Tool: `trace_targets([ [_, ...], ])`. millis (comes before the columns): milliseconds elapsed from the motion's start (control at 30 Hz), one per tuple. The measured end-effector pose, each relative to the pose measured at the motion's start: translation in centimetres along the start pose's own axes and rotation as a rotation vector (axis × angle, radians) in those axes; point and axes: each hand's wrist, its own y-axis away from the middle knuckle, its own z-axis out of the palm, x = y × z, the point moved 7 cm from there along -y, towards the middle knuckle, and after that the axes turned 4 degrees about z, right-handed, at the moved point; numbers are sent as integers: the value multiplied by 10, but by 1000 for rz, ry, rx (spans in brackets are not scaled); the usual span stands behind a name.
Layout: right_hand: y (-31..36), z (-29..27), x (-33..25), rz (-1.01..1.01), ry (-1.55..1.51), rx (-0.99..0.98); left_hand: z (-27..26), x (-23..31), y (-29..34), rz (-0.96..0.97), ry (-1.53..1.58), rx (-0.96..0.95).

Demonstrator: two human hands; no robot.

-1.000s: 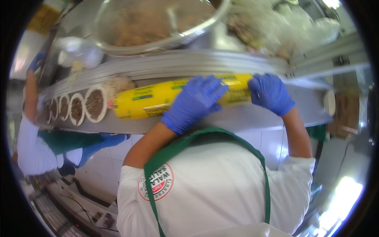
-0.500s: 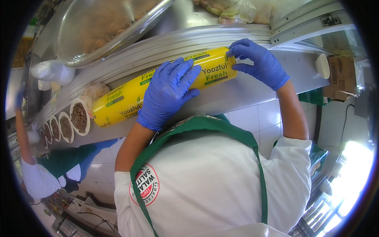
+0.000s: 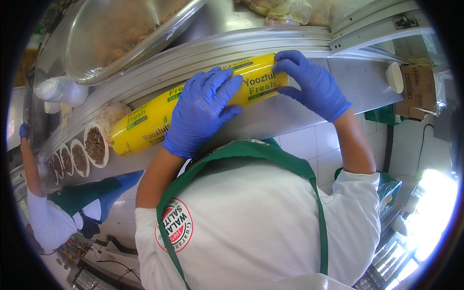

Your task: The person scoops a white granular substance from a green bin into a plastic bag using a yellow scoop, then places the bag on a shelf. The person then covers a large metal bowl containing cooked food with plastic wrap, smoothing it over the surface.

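Observation:
A thick yellow roll of cling film (image 3: 261,83) with green and dark print lies slantwise along the metal counter. My left hand (image 3: 200,108), in a blue glove, is laid over its middle; the fingers curve across the top and the thumb rests on the near side. At the roll's right end is my gloved right hand (image 3: 314,87), its fingers on the upper edge and its thumb at the lower edge. No loose sheet of film can be made out between the fingertips. Beside the left end stands a white bowl of dark chopped food (image 3: 96,145).
More filled bowls (image 3: 79,158) run in a row to the left. A large film-covered tray (image 3: 121,43) is behind the roll, near a white wrapped bundle (image 3: 60,90). Far right are a white bowl (image 3: 394,78) and a cardboard box (image 3: 418,93). A co-worker (image 3: 53,208) stands at left.
My right hand has shifted slightly, its thumb lower on the roll's end and further from the fingers. My left hand stays on the roll. The co-worker's hand at far left has moved down.

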Motion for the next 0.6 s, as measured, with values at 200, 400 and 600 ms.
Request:
trace_targets([
  [200,0,11,-2,-19,-80,75,-1,-1,0,3,-9,-24],
  [400,4,10,-3,-18,-203,149,-2,1,-7,-45,-15,-76],
  [600,8,15,19,61,-491,393,14,17,-44,-71,-39,30],
])
